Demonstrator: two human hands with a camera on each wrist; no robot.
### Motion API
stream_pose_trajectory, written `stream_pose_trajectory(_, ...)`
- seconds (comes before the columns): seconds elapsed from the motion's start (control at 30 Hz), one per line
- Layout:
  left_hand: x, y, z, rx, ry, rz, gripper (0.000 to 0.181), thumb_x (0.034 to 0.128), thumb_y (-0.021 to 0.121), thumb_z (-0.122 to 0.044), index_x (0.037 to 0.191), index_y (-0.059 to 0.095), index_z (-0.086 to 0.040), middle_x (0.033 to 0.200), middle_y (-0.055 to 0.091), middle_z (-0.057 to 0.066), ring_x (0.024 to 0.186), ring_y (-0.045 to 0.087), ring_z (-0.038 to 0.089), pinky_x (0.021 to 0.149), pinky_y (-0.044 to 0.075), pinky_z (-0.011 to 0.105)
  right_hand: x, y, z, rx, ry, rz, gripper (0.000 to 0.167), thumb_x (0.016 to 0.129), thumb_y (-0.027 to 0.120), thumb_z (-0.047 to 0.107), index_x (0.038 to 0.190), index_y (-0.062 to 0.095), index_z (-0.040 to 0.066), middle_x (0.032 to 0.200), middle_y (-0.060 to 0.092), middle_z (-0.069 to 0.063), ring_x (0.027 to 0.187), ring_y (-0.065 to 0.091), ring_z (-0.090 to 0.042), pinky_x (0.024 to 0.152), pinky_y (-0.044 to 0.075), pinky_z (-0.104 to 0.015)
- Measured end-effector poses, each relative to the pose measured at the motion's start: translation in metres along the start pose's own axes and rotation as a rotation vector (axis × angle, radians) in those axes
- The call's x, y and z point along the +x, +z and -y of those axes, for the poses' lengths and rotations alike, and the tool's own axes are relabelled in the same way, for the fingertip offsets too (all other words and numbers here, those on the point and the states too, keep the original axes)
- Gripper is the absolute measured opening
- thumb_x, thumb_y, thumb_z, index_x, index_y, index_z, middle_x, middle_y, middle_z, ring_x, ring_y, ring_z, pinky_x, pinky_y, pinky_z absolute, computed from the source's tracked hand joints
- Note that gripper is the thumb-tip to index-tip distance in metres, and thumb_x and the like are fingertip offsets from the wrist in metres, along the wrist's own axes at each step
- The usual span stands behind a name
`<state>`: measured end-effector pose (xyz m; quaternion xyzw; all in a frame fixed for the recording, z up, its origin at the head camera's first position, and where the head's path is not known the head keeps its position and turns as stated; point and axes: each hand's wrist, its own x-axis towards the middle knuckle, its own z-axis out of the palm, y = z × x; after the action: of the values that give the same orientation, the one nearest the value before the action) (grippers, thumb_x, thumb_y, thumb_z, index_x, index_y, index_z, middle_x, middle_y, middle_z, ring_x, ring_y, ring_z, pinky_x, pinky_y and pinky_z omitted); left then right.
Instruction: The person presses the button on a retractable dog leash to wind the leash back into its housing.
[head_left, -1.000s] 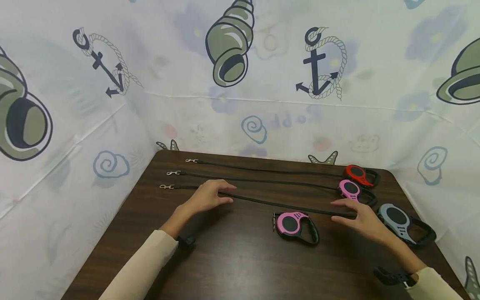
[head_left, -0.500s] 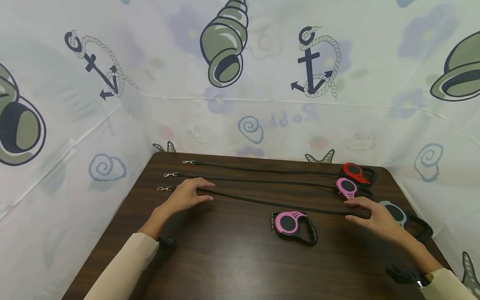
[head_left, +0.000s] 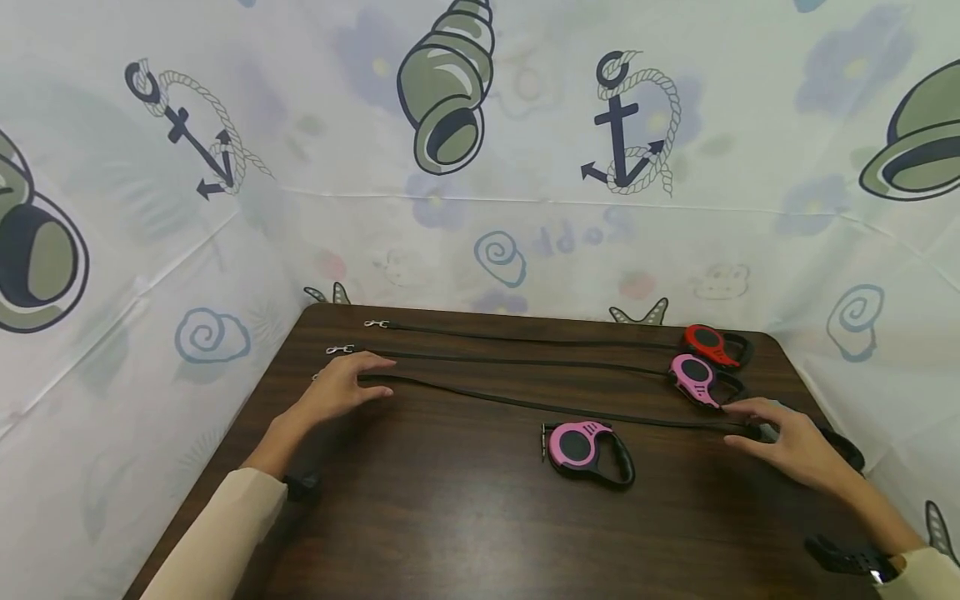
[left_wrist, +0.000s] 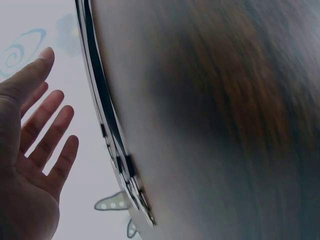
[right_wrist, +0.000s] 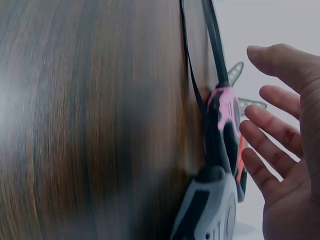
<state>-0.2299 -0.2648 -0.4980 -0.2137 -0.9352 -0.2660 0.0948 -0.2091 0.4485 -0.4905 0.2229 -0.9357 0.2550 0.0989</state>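
Over the clip end of the nearest stretched-out black strap hovers my left hand, thumb and fingers apart. It hides most of that strap's metal clip. My right hand is above the grey retractable leash, covering much of it in the head view. Both wrist views show relaxed, parted fingers with nothing between them. A pink retractable leash with its strap wound in lies between the hands, nearer the front.
Behind lie another pink retractable leash and a red one, their straps drawn out leftward to silver clips. A printed cloth walls the back and sides of the brown table.
My left hand has slid leftward along the nearest strap to its clip end. My right hand has moved rightward over the grey leash. The leashes look unmoved.
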Motion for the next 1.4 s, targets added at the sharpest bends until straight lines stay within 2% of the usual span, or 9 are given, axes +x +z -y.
stream_pose_trajectory(0.37, -0.011, -0.009, 0.02, 0.062, -0.01, -0.021, 0.053, 0.0847, 0.091, -0.017, 0.133, 0.072, -0.005, 0.13, 0.073, 0.016, 0.12, 0.068, 0.041, 0.096, 0.055, 0.06, -0.01, -0.012, -0.024, 0.035, -0.001, -0.056, 0.044, 0.084, 0.092, 0.018, 0.124, 0.075, 0.007, 0.122, 0.073, -0.014, 0.11, 0.046, 0.025, 0.089, 0.037, 0.0)
stream_pose_trajectory(0.53, -0.016, -0.011, 0.028, 0.082, -0.054, -0.014, 0.053, 0.0856, 0.09, -0.016, 0.134, 0.072, -0.005, 0.133, 0.071, 0.019, 0.119, 0.069, 0.043, 0.094, 0.055, 0.061, -0.015, -0.019, -0.038, 0.044, -0.007, -0.115, 0.047, 0.077, 0.095, 0.01, 0.119, 0.076, 0.003, 0.116, 0.074, 0.001, 0.106, 0.05, 0.024, 0.085, 0.04, -0.001)
stream_pose_trajectory(0.67, -0.019, -0.015, 0.032, 0.1, -0.063, -0.008, 0.051, 0.0869, 0.089, -0.016, 0.134, 0.072, -0.005, 0.134, 0.071, 0.02, 0.12, 0.068, 0.043, 0.096, 0.055, 0.061, -0.02, -0.025, -0.045, 0.046, 0.019, -0.115, 0.047, 0.076, 0.096, 0.009, 0.118, 0.076, 0.002, 0.115, 0.071, 0.013, 0.103, 0.051, 0.024, 0.082, 0.043, -0.002)
stream_pose_trajectory(0.9, -0.026, -0.023, 0.041, 0.135, -0.109, -0.004, 0.052, 0.0884, 0.088, -0.018, 0.135, 0.071, -0.005, 0.137, 0.067, 0.025, 0.13, 0.059, 0.052, 0.098, 0.051, 0.067, -0.03, -0.037, -0.05, -0.003, 0.096, -0.093, 0.048, 0.08, 0.095, 0.019, 0.121, 0.075, 0.002, 0.117, 0.056, 0.033, 0.102, 0.043, 0.029, 0.08, 0.039, -0.001)
stream_pose_trajectory(1.0, -0.03, -0.024, 0.046, 0.152, -0.114, -0.002, 0.053, 0.0886, 0.087, -0.017, 0.136, 0.07, -0.004, 0.137, 0.067, 0.025, 0.123, 0.064, 0.05, 0.093, 0.054, 0.065, -0.033, -0.039, -0.055, -0.031, 0.106, -0.096, 0.05, 0.078, 0.096, 0.021, 0.12, 0.075, 0.001, 0.115, 0.065, 0.021, 0.098, 0.048, 0.027, 0.077, 0.042, -0.002)
stream_pose_trajectory(1.07, -0.032, -0.025, 0.049, 0.166, -0.111, -0.002, 0.053, 0.0881, 0.088, -0.017, 0.136, 0.07, -0.004, 0.135, 0.068, 0.025, 0.116, 0.068, 0.047, 0.09, 0.055, 0.064, -0.035, -0.039, -0.058, -0.043, 0.099, -0.102, 0.051, 0.076, 0.097, 0.02, 0.118, 0.075, 0.0, 0.112, 0.074, 0.004, 0.094, 0.052, 0.023, 0.075, 0.043, -0.002)
stream_pose_trajectory(1.17, -0.034, -0.027, 0.052, 0.172, -0.102, -0.009, 0.053, 0.0867, 0.089, -0.017, 0.135, 0.071, -0.003, 0.131, 0.071, 0.025, 0.113, 0.069, 0.047, 0.088, 0.056, 0.063, -0.039, -0.039, -0.062, -0.047, 0.082, -0.11, 0.052, 0.074, 0.098, 0.016, 0.116, 0.075, -0.003, 0.108, 0.076, -0.021, 0.091, 0.057, 0.019, 0.075, 0.044, -0.002)
stream_pose_trajectory(1.23, -0.035, -0.028, 0.054, 0.174, -0.098, -0.017, 0.053, 0.0857, 0.089, -0.017, 0.133, 0.072, -0.004, 0.129, 0.072, 0.025, 0.113, 0.07, 0.047, 0.087, 0.056, 0.063, -0.042, -0.038, -0.064, -0.055, 0.081, -0.117, 0.052, 0.073, 0.098, 0.015, 0.115, 0.075, -0.003, 0.105, 0.076, -0.024, 0.088, 0.058, 0.017, 0.074, 0.044, -0.002)
stream_pose_trajectory(1.4, -0.034, -0.031, 0.058, 0.178, -0.084, -0.026, 0.048, 0.0846, 0.09, -0.016, 0.128, 0.074, -0.003, 0.124, 0.074, 0.021, 0.111, 0.071, 0.045, 0.089, 0.056, 0.062, -0.05, -0.036, -0.069, -0.106, 0.122, -0.1, 0.053, 0.073, 0.099, 0.022, 0.115, 0.075, -0.001, 0.095, 0.077, -0.015, 0.082, 0.057, 0.014, 0.069, 0.043, -0.008)
